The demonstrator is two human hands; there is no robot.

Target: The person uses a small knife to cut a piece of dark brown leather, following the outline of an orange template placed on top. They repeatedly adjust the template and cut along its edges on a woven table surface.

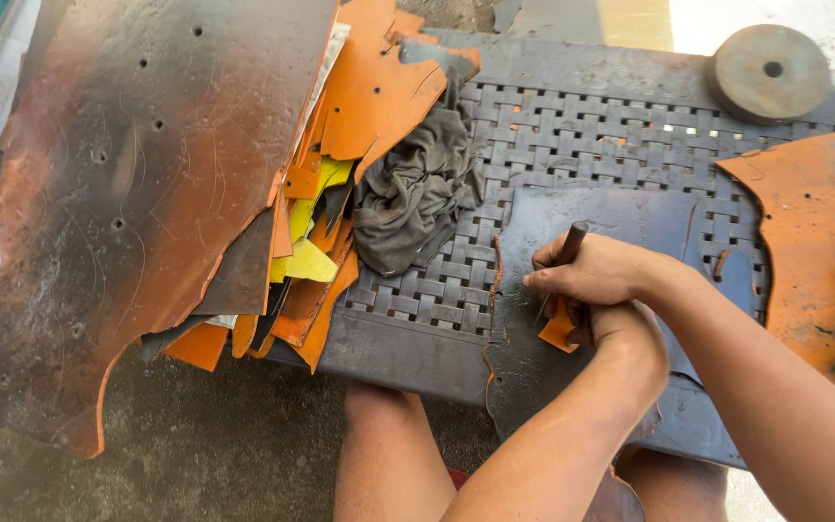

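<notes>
On the woven-lattice plastic desk lies a flat, dark grey leather sheet with ragged, orange-tinged edges. The right hand is closed around a slim dark tool, its tip hidden behind the fingers. The left hand presses a small orange scrap onto the sheet, its fingers mostly covered by the right. Beside them sit a crumpled grey rag, a scuffed pile of orange and yellow offcuts, and a round wooden disc.
</notes>
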